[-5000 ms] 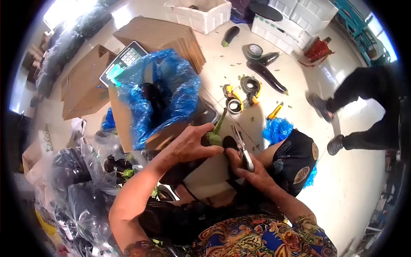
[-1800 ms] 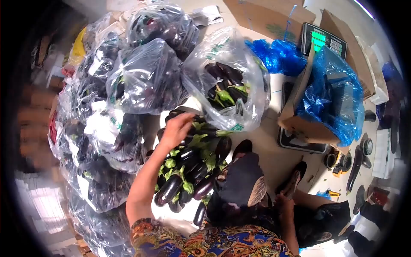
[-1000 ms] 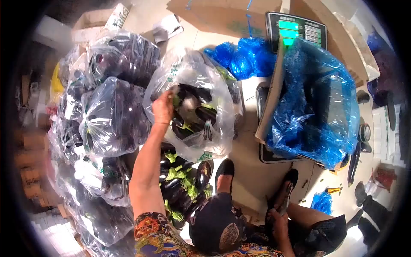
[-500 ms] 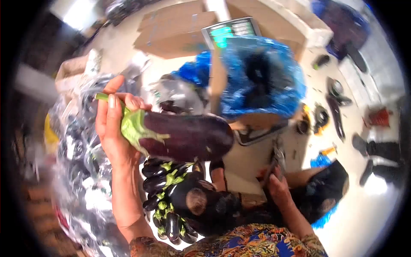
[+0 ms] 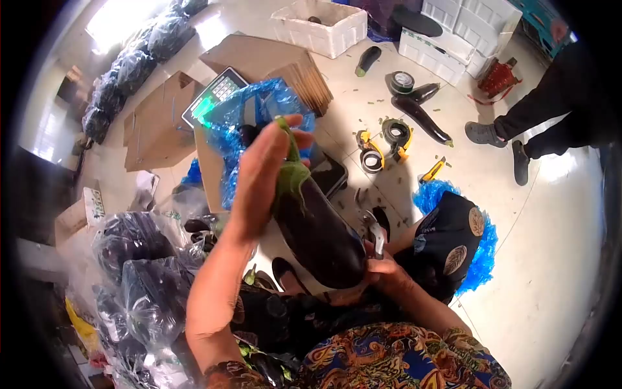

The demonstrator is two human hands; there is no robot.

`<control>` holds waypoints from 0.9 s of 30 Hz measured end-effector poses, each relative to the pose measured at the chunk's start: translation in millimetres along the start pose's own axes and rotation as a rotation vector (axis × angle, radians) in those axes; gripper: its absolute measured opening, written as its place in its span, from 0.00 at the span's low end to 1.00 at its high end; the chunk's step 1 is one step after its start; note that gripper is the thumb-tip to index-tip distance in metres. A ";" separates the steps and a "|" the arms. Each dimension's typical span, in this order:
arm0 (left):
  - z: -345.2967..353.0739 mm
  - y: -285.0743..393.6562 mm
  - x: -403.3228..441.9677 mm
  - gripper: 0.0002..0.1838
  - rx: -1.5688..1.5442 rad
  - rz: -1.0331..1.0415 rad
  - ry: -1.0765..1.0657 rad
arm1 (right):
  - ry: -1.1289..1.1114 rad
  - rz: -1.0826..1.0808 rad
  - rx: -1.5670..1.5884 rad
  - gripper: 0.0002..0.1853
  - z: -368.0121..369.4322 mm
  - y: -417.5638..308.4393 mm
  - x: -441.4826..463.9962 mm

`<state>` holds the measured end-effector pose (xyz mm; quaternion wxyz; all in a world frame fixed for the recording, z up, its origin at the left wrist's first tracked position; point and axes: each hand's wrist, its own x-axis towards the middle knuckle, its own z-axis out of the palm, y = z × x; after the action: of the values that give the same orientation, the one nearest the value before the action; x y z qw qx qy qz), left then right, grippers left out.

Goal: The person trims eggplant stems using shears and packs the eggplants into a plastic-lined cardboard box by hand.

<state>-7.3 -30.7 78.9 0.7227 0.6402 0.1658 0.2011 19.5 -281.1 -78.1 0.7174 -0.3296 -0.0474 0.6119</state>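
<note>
Since the floor [image 5: 531, 246] doubled as the work area, most gear sat within reach of the lap. Clear bags of eggplants [image 5: 149, 295] were heaped along the L side, prob to leave the front open. Lined carton [image 5: 208, 170] stood fwd-L, blue liner [image 5: 223, 139] folded over the rim, prob to hold the mouth open. Flat cardboard stack [image 5: 304, 76] lay behind it; white foam box [image 5: 317, 31] further back. Scale head [image 5: 217, 96] was right by the carton, green display lit & facing up, presumably for reading over the rim; digits n/a at this res.

Held eggplant [image 5: 324, 236] was above the lap, tilted, stem end up-L, butt end down near the R hand. L hand [image 5: 262, 172]: fingers curled round stem & cap, pinching that end, prob b/c narrow neck = easy hold; thumb pos unclear. R hand [image 5: 383, 269]: fingers closed on handles of metal snips [image 5: 376, 236], blades fwd, prob kept clear of the fruit; blade gap: can't tell.

Tape dispensers [image 5: 372, 160] + yellow cutter [image 5: 433, 170] lay fwd-R, near each other. Green bits [image 5: 376, 102] scattered on tiles. Green lettering on white flap [image 5: 94, 205], far L: illegible. No brand readable.
</note>
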 end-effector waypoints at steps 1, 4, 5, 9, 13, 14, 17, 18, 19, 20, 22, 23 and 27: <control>2.5 -7.0 4.4 0.35 0.094 -0.013 -0.026 | 0.009 -0.031 0.020 0.42 -2.7 -2.1 0.4; 8.0 -35.9 7.2 0.46 0.192 -0.067 -0.016 | 0.025 -0.164 0.094 0.44 -14.5 -1.5 4.0; 6.7 -45.8 9.8 0.47 0.158 -0.111 -0.013 | 0.061 -0.178 0.074 0.44 -31.6 7.3 6.8; 5.4 -68.2 12.1 0.43 0.003 -0.277 0.003 | 0.135 -0.135 0.062 0.45 -54.0 14.9 7.5; 10.1 -75.9 16.6 0.34 0.124 -0.230 -0.061 | 0.187 -0.172 0.035 0.42 -67.1 27.4 17.4; 10.2 -74.4 18.4 0.34 0.230 -0.179 -0.105 | 0.236 -0.174 -0.119 0.40 -74.6 25.4 15.3; 13.8 -65.9 21.6 0.33 0.512 -0.046 -0.233 | 0.362 -0.164 -0.550 0.36 -52.4 -16.5 4.9; 15.3 -70.3 20.9 0.33 0.565 -0.017 -0.269 | 0.399 -0.148 -0.673 0.35 -52.1 -26.1 -0.3; 17.6 -76.9 20.3 0.33 0.614 0.013 -0.312 | 0.411 -0.180 -0.755 0.35 -55.7 -27.8 -3.5; 17.7 -88.8 21.1 0.33 0.676 0.140 -0.325 | 0.426 -0.212 -0.839 0.36 -59.2 -29.7 -6.8; 25.2 -94.2 15.4 0.34 0.866 0.150 -0.365 | 0.444 -0.283 -1.030 0.38 -54.5 -42.5 -11.3; 27.7 -95.0 13.5 0.35 0.967 0.156 -0.383 | 0.440 -0.323 -1.134 0.38 -48.3 -49.9 -12.7; 37.7 -98.2 10.0 0.35 1.062 0.146 -0.424 | 0.465 -0.291 -1.235 0.41 -32.8 -58.5 -19.2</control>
<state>27.8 -67.7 -13.6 0.3038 0.9514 0.0509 0.0071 79.7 -314.1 -66.1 0.4638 -0.7927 -0.2768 0.2827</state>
